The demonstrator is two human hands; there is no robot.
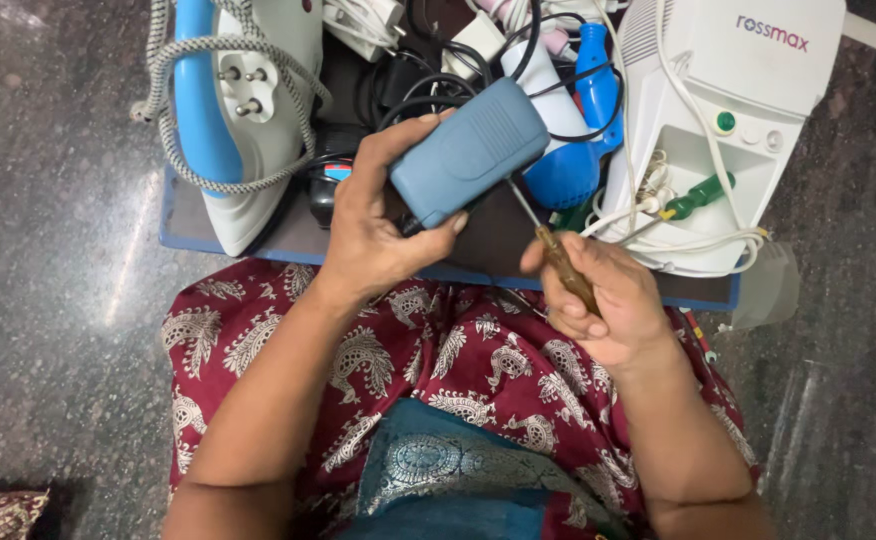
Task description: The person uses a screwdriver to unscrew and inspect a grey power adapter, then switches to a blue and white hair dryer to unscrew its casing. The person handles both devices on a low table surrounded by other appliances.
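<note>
Beyond my right hand [608, 305] stands the white machine [728, 120], and past my left hand [373, 225] lies the white-and-blue iron [243, 110] wound in its cord. My left hand grips the blue-grey adapter [470, 150], thumb over its top. My right hand is closed around the brown-handled screwdriver [563, 262], whose thin shaft reaches up to the adapter's right edge.

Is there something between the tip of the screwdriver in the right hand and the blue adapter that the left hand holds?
Nothing visible does. The right hand grips the brown-handled screwdriver, and its shaft runs straight up to the lower edge of the blue adapter held by the left hand. The black cables lie behind the adapter, not across this path.
</note>
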